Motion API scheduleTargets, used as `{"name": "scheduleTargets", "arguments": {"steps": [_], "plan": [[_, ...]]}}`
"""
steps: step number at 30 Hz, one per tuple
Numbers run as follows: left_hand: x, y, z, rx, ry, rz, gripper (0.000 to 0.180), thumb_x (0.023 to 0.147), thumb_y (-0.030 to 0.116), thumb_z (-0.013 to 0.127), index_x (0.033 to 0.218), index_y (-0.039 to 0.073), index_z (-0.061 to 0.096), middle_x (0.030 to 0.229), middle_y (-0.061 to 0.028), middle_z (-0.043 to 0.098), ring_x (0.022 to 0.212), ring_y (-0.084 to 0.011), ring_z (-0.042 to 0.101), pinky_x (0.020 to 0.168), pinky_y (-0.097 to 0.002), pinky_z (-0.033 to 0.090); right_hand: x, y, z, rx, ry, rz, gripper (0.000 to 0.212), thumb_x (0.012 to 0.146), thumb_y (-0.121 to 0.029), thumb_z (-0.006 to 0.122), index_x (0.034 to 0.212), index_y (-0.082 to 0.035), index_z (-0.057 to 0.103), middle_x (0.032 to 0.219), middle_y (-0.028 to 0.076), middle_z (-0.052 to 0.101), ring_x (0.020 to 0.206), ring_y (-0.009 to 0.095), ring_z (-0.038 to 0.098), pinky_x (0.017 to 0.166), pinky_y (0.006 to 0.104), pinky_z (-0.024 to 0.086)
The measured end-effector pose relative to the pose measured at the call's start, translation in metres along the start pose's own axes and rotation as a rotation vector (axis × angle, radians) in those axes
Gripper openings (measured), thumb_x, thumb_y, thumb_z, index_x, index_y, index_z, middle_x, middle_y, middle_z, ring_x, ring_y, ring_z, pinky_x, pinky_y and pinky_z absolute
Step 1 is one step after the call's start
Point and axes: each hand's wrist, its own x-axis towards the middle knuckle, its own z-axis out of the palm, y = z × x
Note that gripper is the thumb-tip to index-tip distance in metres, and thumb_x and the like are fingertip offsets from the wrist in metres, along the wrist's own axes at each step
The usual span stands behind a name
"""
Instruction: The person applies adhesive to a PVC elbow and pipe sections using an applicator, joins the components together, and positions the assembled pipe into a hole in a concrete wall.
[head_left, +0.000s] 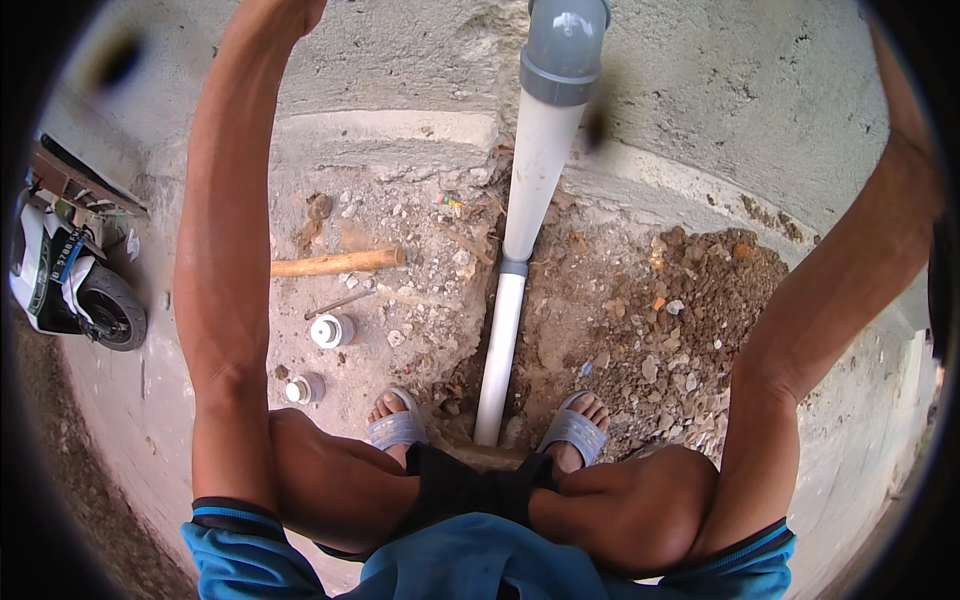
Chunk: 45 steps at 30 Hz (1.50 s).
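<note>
White pipe (545,150) is set lengthwise ahead, right of the nearer-looking left hand (300,12). Whether fingers are gripping can't be told, tbh.

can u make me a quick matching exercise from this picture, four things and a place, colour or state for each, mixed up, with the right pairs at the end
Column one
1. pipe
2. motorbike
3. sandals
4. wooden stick

Column two
A. being worn
B. light brown, lying down
C. at the far left of the view
D. white and grey, running down the middle of the view

Right pairs: 1-D, 2-C, 3-A, 4-B
</note>
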Motion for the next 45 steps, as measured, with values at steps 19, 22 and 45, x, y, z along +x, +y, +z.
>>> {"name": "scheduleTargets", "arguments": {"steps": [19,22,45], "plan": [[0.027,-0.05,-0.014,-0.453,0.11,0.043,0.042,0.105,0.037,0.058,0.127,0.002,0.059,0.109,-0.0139,0.07,0.098,-0.0232,0.07,0.091,-0.037,0.058,-0.029,0.115,0.078,-0.379,-0.551,0.513,0.142,0.068,-0.095,0.06,0.161,0.004,0.021,0.151,0.04,0.039,0.142,0.053,0.042,0.116,0.0653,0.034],[0.02,-0.067,-0.013,-0.301,0.079,0.03,0.055,0.106,0.044,0.052,0.139,0.0,0.054,0.123,-0.019,0.067,0.111,-0.0275,0.068,0.1,-0.0378,0.056,-0.026,0.124,0.085,-0.127,-0.508,0.597,0.135,0.076,-0.094,0.052,0.162,0.004,0.017,0.154,0.04,0.034,0.144,0.051,0.04,0.118,0.0616,0.034],[0.027,-0.061,0.015,-0.261,0.042,0.023,0.064,0.102,0.034,0.063,0.146,-0.008,0.045,0.124,-0.0222,0.067,0.119,-0.0307,0.067,0.105,-0.0419,0.055,0.005,0.161,0.1,0.365,-0.128,0.75,0.095,0.103,-0.071,0.033,0.157,0.007,0.027,0.155,0.035,0.036,0.144,0.044,0.041,0.118,0.0501,0.039]]}}
